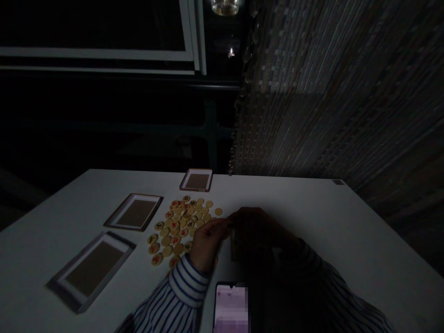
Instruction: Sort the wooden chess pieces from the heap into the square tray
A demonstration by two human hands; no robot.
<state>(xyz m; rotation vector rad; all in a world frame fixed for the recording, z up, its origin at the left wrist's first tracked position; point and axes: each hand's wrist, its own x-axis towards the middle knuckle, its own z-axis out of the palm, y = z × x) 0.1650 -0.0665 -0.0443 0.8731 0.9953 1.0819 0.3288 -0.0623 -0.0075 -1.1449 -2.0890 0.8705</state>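
Observation:
My left hand [206, 240] is closed, thumb and fingers pressed together beside the pile of round wooden Chinese chess pieces [175, 224]. Some pieces show red or black characters, others lie blank side up. My right hand [258, 231], in deep shadow, has its fingers bent and meets the left fingertips. Whatever the two hands pinch between them is too dark to make out. Below the right hand, the edge of a dim yellowish flat thing [235, 247] shows; most of it is hidden in shadow. A lit phone [231, 307] lies on the table nearest me, between my forearms.
On the white table [350, 240] lie three shallow framed trays or box lids: one at the back [196, 180], one on the left [134, 212], one at front left [93, 268]. A bead curtain [294, 92] hangs behind. A small dark rectangle [337, 182] marks the far right corner.

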